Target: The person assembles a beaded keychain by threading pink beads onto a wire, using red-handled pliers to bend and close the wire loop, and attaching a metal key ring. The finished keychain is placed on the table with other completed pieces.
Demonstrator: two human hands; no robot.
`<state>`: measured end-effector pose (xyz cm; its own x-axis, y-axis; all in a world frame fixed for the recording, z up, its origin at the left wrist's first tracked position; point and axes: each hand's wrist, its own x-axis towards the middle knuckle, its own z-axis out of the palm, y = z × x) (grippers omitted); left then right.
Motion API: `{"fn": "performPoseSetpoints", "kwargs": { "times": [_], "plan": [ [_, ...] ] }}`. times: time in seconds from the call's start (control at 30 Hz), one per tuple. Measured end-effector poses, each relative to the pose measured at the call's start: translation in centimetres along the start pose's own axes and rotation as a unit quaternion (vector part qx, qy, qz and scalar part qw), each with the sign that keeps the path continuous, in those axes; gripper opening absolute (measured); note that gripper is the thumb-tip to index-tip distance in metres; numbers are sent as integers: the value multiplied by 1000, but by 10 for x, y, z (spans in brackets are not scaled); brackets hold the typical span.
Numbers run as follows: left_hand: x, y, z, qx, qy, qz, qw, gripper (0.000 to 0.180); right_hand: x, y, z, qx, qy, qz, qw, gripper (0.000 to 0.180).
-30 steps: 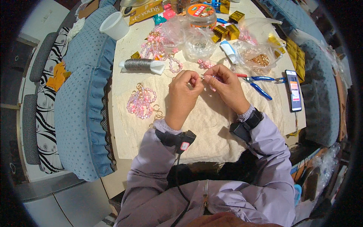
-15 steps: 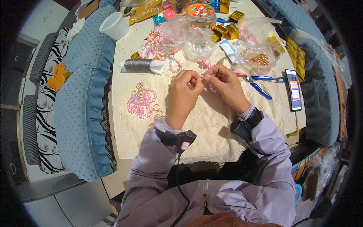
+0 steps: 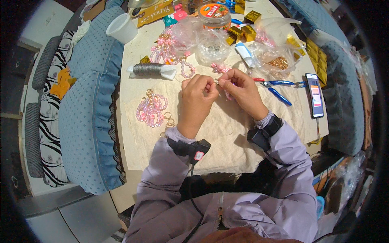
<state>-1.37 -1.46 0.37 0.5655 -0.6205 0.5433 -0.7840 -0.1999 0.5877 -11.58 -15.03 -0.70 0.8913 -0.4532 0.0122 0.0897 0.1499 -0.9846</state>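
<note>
My left hand (image 3: 198,99) is closed in a pinch, its fingertips almost meeting those of my right hand (image 3: 242,91) over the cloth (image 3: 214,141). What the left fingertips hold is too small to make out. The right thumb and finger are pinched too, and a short strand of pink beads (image 3: 229,96) hangs under them. Just beyond the fingers lies a cluster of pink beads (image 3: 220,68). Left of my left hand rest a heap of pink beaded strands (image 3: 151,111) and several gold rings (image 3: 168,120). A spool of grey wire (image 3: 148,69) lies farther off.
Pliers with blue handles (image 3: 279,83) and a phone (image 3: 314,96) lie at the right. Behind are a bag of gold-coloured pieces (image 3: 278,62), a white tube (image 3: 245,55), a round lidded jar (image 3: 214,16), small gold boxes (image 3: 242,33) and a white tub (image 3: 122,28).
Both hands stay in nearly the same place, fingertips still together. The bead strand under the right fingers has shifted very slightly.
</note>
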Motion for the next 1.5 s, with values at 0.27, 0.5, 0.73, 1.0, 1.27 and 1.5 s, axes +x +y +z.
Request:
{"fn": "performPoseSetpoints", "kwargs": {
  "times": [0.27,0.5,0.73,1.0,1.27,1.5],
  "plan": [
    [-1,-3,2,36,-5,29,999,9,1,3,-1,-5,6,9,1000,9],
    [0,-3,3,40,5,56,998,9,1,1,-3,0,3,39,999,10],
    [3,-2,4,89,6,110,990,10,2,-5,-4,15,-3,54,998,9],
    [5,2,4,102,12,145,984,9,2,-7,-6,33,-4,74,997,7],
    [3,-2,6,86,1,116,990,9,0,0,0,-88,18,-17,996,8],
    [1,2,6,19,6,31,999,6,-2,-6,-2,-18,-26,55,998,7]
  ]
}}
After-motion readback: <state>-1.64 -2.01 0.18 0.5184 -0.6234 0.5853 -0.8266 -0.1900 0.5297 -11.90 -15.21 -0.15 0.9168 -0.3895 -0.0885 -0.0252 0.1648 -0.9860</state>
